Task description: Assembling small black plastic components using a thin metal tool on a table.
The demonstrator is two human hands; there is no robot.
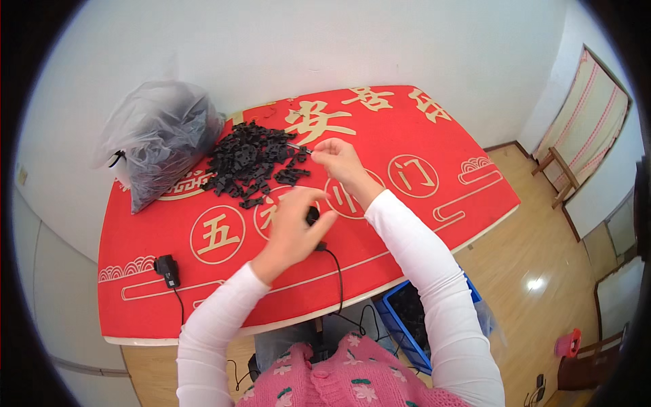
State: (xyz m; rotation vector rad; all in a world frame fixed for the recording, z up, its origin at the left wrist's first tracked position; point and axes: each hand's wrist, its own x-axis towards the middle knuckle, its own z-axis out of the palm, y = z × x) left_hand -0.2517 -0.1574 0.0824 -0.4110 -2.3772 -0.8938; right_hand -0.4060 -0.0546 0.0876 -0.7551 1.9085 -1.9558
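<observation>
while the bare right hand (341,163) sits at the right edge of a loose heap of small black plastic parts (247,159), its thumb and forefinger are pinched together on a slim, silvery and dark piece (302,148) that points left over the heap. the bare left hand (293,222) is lower and nearer the body, fingers curved and thumb set apart from them; a rounded black object (312,216) shows in that gap, and i cannot tell whether the hand grips it or is only above it. a thin black cable (340,278) runs from just beside this hand down over the near edge of the table.

the heap lies on a red tablecloth with gold lettering and line patterns (468,214), toward the far side. touching or just beside its left side stands a bulging translucent plastic bag (166,136) full of dark contents. near the left edge of the cloth lies a small black boxy device (167,270) with its own cord. below the table's near edge, partly hidden by the right forearm, is a blue plastic crate (390,313) holding dark things.
</observation>
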